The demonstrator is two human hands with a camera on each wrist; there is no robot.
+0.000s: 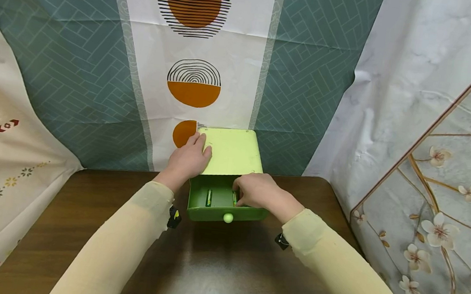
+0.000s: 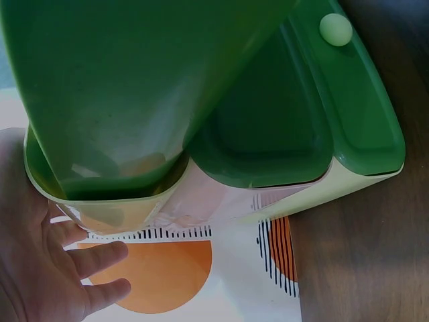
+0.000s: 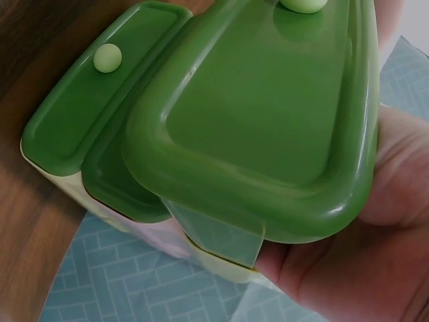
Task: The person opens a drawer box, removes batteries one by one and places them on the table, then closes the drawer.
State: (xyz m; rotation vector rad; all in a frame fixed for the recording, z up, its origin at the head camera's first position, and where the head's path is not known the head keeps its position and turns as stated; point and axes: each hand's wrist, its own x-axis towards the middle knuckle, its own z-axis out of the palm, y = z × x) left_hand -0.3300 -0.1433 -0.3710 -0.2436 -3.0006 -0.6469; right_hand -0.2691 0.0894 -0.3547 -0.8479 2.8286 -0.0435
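Observation:
A small cabinet with a pale yellow-green top (image 1: 232, 151) has its green top drawer (image 1: 199, 214) pulled out. Over the top's left edge rests my left hand (image 1: 190, 157); in the left wrist view its fingers (image 2: 100, 258) extend loosely beside the cabinet wall. My right hand (image 1: 257, 188) reaches into the drawer's right side, thumb and curled fingers pinching a slim green battery (image 1: 235, 198). Another green battery (image 1: 209, 198) lies left of it on the drawer floor. In the right wrist view the drawer front (image 3: 255, 114) hides the right fingertips.
Two lower green drawers, a middle one (image 2: 268, 114) and a bottom one (image 2: 362, 107), sit pushed in. Round pale knobs (image 1: 228, 218) stick out from the fronts. The cabinet stands on a dark wooden table (image 1: 221, 271), against patterned cloth (image 1: 199, 46) hanging behind.

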